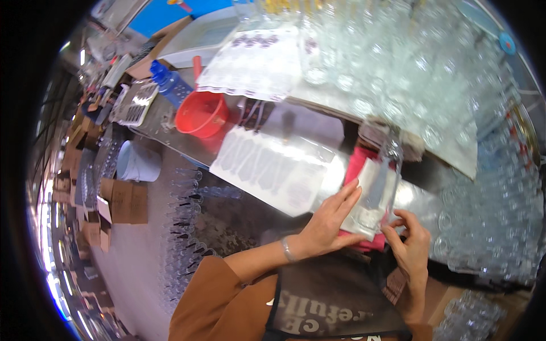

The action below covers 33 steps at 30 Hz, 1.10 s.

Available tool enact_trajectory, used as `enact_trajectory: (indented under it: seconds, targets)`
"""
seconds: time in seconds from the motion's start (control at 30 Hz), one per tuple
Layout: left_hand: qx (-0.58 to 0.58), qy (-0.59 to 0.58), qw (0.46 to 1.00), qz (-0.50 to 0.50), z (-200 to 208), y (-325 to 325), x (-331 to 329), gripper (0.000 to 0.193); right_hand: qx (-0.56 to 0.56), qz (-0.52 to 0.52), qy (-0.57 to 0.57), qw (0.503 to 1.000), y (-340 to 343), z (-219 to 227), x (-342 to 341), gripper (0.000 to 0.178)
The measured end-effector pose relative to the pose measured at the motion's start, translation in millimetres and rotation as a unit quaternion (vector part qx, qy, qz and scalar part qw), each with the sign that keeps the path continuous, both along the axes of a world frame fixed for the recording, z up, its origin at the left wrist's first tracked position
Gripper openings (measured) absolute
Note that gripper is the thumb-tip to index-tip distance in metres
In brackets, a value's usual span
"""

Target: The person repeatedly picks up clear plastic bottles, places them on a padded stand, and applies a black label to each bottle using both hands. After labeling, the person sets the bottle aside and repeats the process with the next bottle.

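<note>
A long clear glass vessel lies on its side in front of me, over a white cloth or sheet and a pink cloth. Its far end rests by a folded brownish cloth. My left hand lies along the vessel's left side, fingers stretched out and thumb near its close end. At the right of that end, my right hand is closed, thumb and forefinger drawn together. Anything between those fingertips is too small to tell.
White printed sheets lie left of the vessel. A red bucket and a blue bottle stand farther left. Many clear glasses crowd the far and right sides. More glasses stand low at left, near a white bucket and cardboard boxes.
</note>
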<state>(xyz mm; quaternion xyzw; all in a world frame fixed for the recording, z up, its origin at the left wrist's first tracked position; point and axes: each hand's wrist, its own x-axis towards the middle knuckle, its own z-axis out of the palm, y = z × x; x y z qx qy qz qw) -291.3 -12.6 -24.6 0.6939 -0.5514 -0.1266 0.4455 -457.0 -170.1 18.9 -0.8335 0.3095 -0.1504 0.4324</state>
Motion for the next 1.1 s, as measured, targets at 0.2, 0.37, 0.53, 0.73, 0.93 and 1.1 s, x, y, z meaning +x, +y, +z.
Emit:
enact_trajectory:
  seconds: [0.2,0.37,0.53,0.73,0.93,1.1]
  targets:
    - [-0.077,-0.083,0.956,0.270,26.7,10.8,173.7,0.062,0.041,-0.080,-0.021,0.996,-27.9,-13.0,-14.1,0.033]
    - [0.048,-0.257,0.913,0.314,24.6,-32.8,340.7,0.066,0.044,-0.089,-0.043,0.994,-35.6,-7.7,2.3,0.032]
    - [0.142,-0.288,0.891,0.319,17.0,-91.3,390.8,0.067,-0.019,-0.076,-0.020,0.997,-34.2,-6.3,15.2,0.030]
    - [0.269,-0.312,0.886,0.214,47.7,-61.0,334.3,0.055,-0.035,-0.084,-0.002,0.996,-37.0,-10.5,9.9,0.028]
    - [0.218,-0.218,0.934,0.182,68.2,-0.7,239.1,0.067,-0.040,-0.084,-0.029,0.995,-36.0,-12.1,0.6,0.027]
    - [0.135,-0.379,0.897,0.182,40.9,7.8,284.9,0.086,-0.053,-0.056,-0.043,0.996,-28.6,-6.2,4.2,0.028]
